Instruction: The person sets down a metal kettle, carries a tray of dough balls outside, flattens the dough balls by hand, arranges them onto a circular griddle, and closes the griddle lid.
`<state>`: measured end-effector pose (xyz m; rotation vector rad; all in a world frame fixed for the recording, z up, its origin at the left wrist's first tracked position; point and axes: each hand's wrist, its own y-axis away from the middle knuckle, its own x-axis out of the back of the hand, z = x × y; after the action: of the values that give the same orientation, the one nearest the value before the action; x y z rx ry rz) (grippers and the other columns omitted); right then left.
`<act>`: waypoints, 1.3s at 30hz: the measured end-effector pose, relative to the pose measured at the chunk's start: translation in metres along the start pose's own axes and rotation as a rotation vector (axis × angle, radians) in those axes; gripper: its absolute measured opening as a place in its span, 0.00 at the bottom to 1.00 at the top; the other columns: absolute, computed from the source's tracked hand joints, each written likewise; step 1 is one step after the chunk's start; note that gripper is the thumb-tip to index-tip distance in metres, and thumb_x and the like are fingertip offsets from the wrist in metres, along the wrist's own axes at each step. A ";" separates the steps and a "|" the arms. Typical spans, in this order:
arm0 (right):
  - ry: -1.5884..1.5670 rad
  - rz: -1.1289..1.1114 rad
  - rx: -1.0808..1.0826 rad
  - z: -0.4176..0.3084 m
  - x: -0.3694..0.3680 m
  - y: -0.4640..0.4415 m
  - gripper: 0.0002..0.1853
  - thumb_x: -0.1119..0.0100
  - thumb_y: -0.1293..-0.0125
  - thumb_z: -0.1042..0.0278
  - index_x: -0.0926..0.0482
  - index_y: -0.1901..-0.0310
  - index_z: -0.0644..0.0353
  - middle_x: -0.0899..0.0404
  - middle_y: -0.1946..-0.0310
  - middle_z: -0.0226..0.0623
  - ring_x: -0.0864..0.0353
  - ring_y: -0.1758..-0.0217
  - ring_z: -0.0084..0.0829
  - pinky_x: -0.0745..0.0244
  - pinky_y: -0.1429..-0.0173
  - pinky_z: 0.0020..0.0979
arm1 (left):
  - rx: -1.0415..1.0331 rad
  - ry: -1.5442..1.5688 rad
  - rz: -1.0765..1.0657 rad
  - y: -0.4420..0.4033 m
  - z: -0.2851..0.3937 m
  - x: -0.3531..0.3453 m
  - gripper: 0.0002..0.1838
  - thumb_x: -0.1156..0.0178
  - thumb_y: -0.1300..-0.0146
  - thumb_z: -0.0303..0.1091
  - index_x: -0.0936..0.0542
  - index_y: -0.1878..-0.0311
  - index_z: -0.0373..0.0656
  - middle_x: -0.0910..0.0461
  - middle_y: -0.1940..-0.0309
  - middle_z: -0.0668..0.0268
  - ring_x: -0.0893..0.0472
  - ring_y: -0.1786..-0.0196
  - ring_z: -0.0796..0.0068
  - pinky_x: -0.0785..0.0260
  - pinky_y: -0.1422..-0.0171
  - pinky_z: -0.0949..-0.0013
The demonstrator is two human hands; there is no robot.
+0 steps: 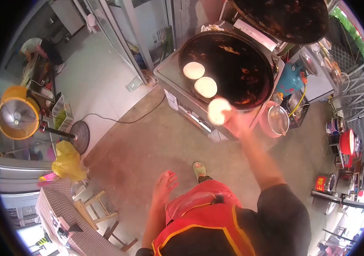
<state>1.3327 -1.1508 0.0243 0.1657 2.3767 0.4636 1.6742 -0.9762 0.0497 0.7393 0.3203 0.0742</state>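
My right hand (234, 121) stretches forward with a pale round flatbread dough (217, 110) in its fingers, blurred by motion. It is at the front edge of the large dark round griddle (235, 59). Two more dough rounds, one nearer the back (194, 70) and one closer to me (206, 87), lie flat on the griddle's left side. Low in front of my red apron (203, 194), my left hand (164, 187) hangs in the air, fingers apart, holding nothing.
A raised dark lid (282, 19) stands behind the griddle. Right of the stove are a pink bucket (271, 123) and a blue-green gas cylinder (290, 79). A yellow fan (18, 112), a cord on the floor and a wooden stool (96, 209) are on the left. Another person (41, 49) bends over far left.
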 end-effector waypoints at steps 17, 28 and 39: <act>1.515 1.027 0.421 -0.077 0.022 -0.177 0.14 0.43 0.46 0.62 0.22 0.60 0.59 0.20 0.63 0.50 0.21 0.56 0.50 0.26 0.52 0.44 | 0.117 -0.174 -0.055 -0.160 0.106 0.039 0.24 0.52 0.32 0.45 0.32 0.42 0.35 0.26 0.47 0.56 0.24 0.47 0.68 0.30 0.45 0.67; 1.599 0.395 0.713 -0.045 -0.069 -0.212 0.23 0.45 0.39 0.67 0.32 0.42 0.61 0.32 0.42 0.47 0.36 0.37 0.45 0.42 0.33 0.38 | 0.151 -0.186 -0.048 -0.199 0.182 0.025 0.22 0.48 0.33 0.43 0.30 0.45 0.34 0.23 0.51 0.57 0.22 0.50 0.69 0.29 0.48 0.68; 1.967 0.344 0.751 -0.033 -0.061 -0.249 0.30 0.58 0.32 0.56 0.47 0.32 0.62 0.48 0.31 0.48 0.52 0.27 0.44 0.57 0.27 0.47 | 0.178 -0.182 -0.022 -0.194 0.176 0.013 0.26 0.46 0.35 0.44 0.32 0.42 0.33 0.24 0.49 0.55 0.23 0.48 0.67 0.31 0.45 0.67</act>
<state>1.3587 -1.4065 -0.0081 0.7023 4.3817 -0.5412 1.7324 -1.2322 0.0378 0.9122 0.1625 -0.0428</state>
